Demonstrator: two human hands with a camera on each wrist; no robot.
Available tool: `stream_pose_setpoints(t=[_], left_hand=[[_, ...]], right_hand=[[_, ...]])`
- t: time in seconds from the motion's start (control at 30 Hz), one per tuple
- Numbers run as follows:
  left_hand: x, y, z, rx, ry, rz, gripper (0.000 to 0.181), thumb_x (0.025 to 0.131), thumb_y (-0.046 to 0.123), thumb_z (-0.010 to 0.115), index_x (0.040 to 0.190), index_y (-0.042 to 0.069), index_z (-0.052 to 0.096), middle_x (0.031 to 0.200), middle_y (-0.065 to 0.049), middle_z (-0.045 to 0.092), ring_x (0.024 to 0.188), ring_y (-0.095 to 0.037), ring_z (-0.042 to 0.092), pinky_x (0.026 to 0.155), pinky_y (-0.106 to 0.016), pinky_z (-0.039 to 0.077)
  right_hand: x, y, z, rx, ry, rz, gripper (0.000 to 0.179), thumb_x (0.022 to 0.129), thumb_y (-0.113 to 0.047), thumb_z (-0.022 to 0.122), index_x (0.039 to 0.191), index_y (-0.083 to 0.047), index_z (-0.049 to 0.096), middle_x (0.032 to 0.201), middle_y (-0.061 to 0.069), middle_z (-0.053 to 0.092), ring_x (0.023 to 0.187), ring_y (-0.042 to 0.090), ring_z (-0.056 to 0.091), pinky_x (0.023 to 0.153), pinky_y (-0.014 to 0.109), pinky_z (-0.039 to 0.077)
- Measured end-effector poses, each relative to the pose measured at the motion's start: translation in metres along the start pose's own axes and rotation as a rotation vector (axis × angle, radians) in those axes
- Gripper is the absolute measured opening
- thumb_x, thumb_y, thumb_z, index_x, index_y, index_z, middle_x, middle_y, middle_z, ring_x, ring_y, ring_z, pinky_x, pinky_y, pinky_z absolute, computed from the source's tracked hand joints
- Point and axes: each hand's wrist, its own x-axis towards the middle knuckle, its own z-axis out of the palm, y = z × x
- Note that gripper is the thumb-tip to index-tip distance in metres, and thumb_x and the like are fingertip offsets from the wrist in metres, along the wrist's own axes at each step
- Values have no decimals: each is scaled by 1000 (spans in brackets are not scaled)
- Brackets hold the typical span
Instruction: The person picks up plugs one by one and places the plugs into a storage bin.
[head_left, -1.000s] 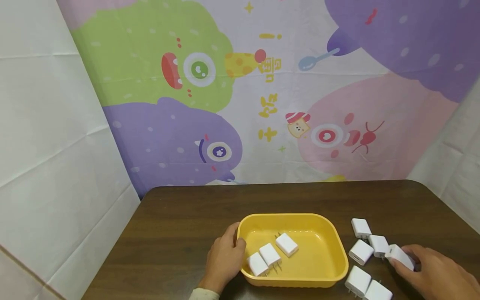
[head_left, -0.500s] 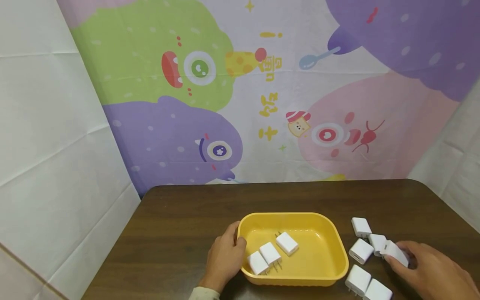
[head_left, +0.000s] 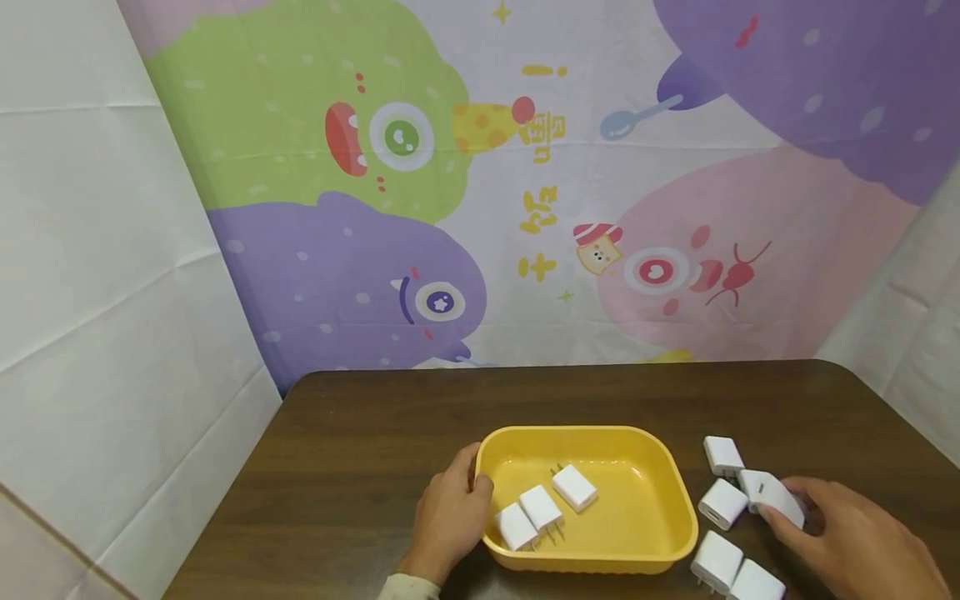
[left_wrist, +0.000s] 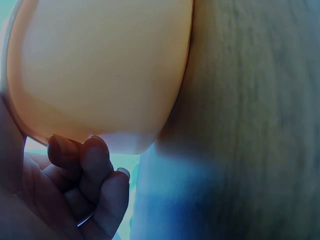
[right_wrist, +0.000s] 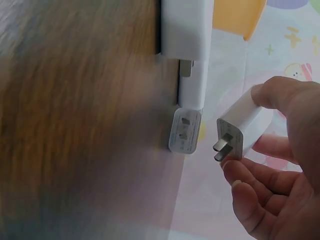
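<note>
My left hand (head_left: 450, 510) grips the left rim of a yellow plastic basin (head_left: 592, 563), thumb over the edge. Inside the basin lie three white charger plugs (head_left: 574, 487), all toward its left half. To the right of the basin, my right hand (head_left: 862, 533) pinches a white charger plug (right_wrist: 247, 120) between thumb and fingers. Its two metal prongs show in the right wrist view, where it is raised off the table. In the head view this plug overlaps another one behind it. The left wrist view shows curled fingers against the basin's wall (left_wrist: 100, 75).
More white chargers lie on the brown table (head_left: 360, 467) right of the basin: one at the back (head_left: 723, 456), another charger (head_left: 722, 503) nearer, and a touching pair (head_left: 717, 561) at the front. A cartoon-printed cloth (head_left: 540, 325) hangs behind the table.
The right hand has shifted slightly left and away from me with the charger plug, which now overlaps the one behind it more. The left hand and basin stay in place.
</note>
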Motion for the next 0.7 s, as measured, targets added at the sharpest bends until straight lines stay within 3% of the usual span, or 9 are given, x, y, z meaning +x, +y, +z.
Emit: stream_pose_setpoints(t=[0.17, 0.4, 0.7], left_hand=[[0, 0, 1, -4, -5, -13, 45, 94, 23, 55, 138, 16, 59, 94, 2, 69, 78, -16, 59, 73, -46, 48], [0, -1, 0, 2, 4, 5, 44, 94, 22, 55, 137, 16, 60, 95, 1, 69, 78, -17, 58, 73, -47, 48], [0, 0, 0, -1, 3, 4, 44, 94, 23, 56, 137, 17, 60, 94, 1, 69, 78, -17, 58, 72, -46, 48]], right_hand=[[0, -4, -2, 40, 67, -90, 73, 80, -55, 77, 117, 7, 63, 88, 9, 66, 76, 24, 60, 64, 54, 50], [-1, -17, -4, 53, 45, -114, 73, 82, -56, 75, 118, 7, 63, 92, 11, 67, 79, 26, 62, 69, 57, 51], [-7, -25, -2, 106, 160, -144, 69, 88, -56, 68, 118, 6, 61, 92, 9, 67, 81, 27, 64, 69, 54, 52]])
